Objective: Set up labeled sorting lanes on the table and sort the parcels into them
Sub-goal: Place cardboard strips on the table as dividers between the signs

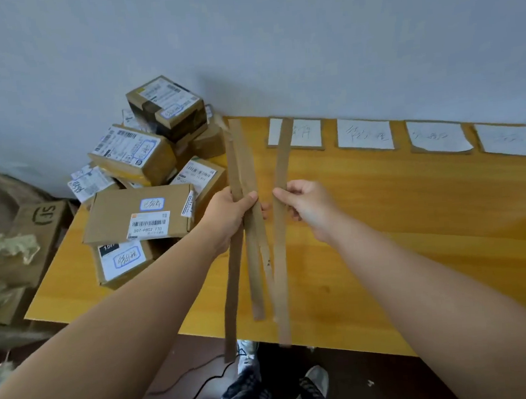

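Left hand (229, 213) clamps the bundle of cardboard strips (251, 231) over the desk (384, 237), my right hand (306, 207) pinches one strip (284, 260) free; lay it straight between label cards (364, 134), parcels (137, 214) piled far left, unsorted.

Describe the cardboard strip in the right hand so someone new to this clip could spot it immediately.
Start at the yellow wooden table and find the two bare hands above its middle. The right hand pinches one long brown cardboard strip. Unlike the strips bunched in the left hand, it stands alone, its top crossing the leftmost white paper label.
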Action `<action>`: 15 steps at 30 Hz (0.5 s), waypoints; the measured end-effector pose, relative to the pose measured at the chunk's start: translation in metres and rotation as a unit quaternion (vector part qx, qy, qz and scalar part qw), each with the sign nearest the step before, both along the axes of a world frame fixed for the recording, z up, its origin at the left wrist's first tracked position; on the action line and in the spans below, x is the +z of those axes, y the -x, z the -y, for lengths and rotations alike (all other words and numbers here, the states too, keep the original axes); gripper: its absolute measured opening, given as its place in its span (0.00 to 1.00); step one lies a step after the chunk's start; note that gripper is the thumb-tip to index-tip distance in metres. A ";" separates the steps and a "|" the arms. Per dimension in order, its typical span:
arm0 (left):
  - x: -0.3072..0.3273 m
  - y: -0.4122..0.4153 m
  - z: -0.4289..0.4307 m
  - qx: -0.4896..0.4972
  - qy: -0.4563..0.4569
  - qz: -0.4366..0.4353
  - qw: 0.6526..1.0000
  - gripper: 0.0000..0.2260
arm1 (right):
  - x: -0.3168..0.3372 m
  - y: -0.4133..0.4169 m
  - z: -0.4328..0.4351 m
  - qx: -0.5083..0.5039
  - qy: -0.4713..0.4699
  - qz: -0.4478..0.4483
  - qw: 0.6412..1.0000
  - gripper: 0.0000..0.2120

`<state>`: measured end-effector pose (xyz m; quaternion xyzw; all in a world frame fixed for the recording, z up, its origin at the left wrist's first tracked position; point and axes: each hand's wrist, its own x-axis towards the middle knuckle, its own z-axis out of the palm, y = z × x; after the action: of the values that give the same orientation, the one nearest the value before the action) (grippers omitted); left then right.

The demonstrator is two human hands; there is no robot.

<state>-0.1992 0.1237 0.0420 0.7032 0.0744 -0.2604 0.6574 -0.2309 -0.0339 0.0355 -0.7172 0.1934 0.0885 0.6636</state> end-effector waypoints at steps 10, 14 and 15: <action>-0.013 -0.056 -0.039 0.018 -0.030 0.017 0.999 0.09 | -0.057 -0.054 -0.014 -0.063 0.038 -0.114 0.991 0.04; -0.017 -0.087 -0.040 -0.003 -0.051 0.027 0.998 0.09 | -0.072 -0.076 -0.023 -0.096 0.038 -0.122 0.987 0.04; -0.019 -0.096 -0.039 -0.007 -0.052 0.031 0.998 0.09 | -0.075 -0.082 -0.025 -0.098 0.042 -0.123 0.987 0.04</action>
<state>-0.1034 0.1625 0.0234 0.7451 0.0622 -0.2388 0.6196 -0.1493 -0.0092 -0.0397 -0.7058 0.3467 0.1028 0.6091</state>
